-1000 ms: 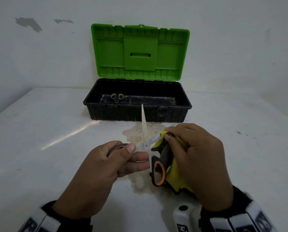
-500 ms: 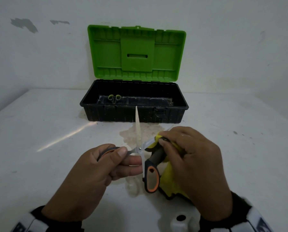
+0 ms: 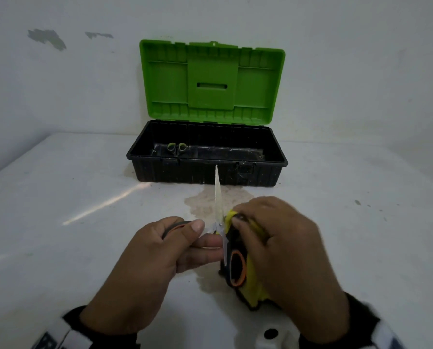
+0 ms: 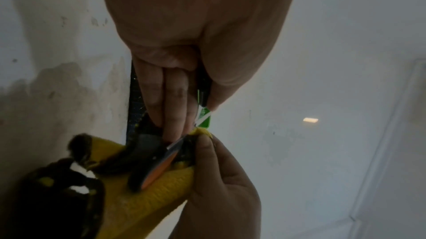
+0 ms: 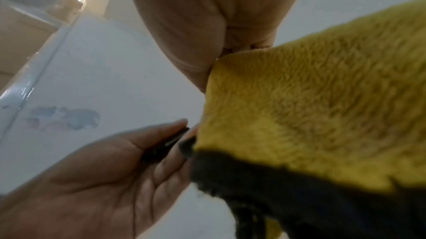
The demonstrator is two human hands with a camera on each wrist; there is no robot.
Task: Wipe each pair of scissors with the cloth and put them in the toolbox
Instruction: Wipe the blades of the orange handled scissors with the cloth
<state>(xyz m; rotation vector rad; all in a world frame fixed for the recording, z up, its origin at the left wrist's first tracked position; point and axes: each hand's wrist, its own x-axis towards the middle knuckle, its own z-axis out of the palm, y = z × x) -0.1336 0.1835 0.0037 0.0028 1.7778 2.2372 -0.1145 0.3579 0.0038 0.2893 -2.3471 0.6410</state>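
Orange-and-grey handled scissors (image 3: 231,263) are spread wide over the table, one blade (image 3: 217,197) pointing up toward the toolbox. My left hand (image 3: 160,258) grips one handle loop between thumb and fingers. My right hand (image 3: 281,250) holds the yellow cloth with a dark edge (image 3: 254,283) and pinches it round the other blade near the pivot. The left wrist view has the cloth (image 4: 147,197) under the scissors' grey-orange handle (image 4: 154,168). Yellow cloth (image 5: 311,106) fills the right wrist view. The black toolbox (image 3: 205,172) with its green lid (image 3: 211,81) raised stands behind.
A second pair of scissors with green-yellow handle loops (image 3: 177,148) lies inside the toolbox at its left. A dried stain (image 3: 210,200) marks the white table (image 3: 59,235) before the box. A white wall (image 3: 59,84) rises close behind.
My right hand with the cloth has slid back along the blade toward the pivot, and the scissors sit slightly nearer me. The left hand keeps its grip on the handle.
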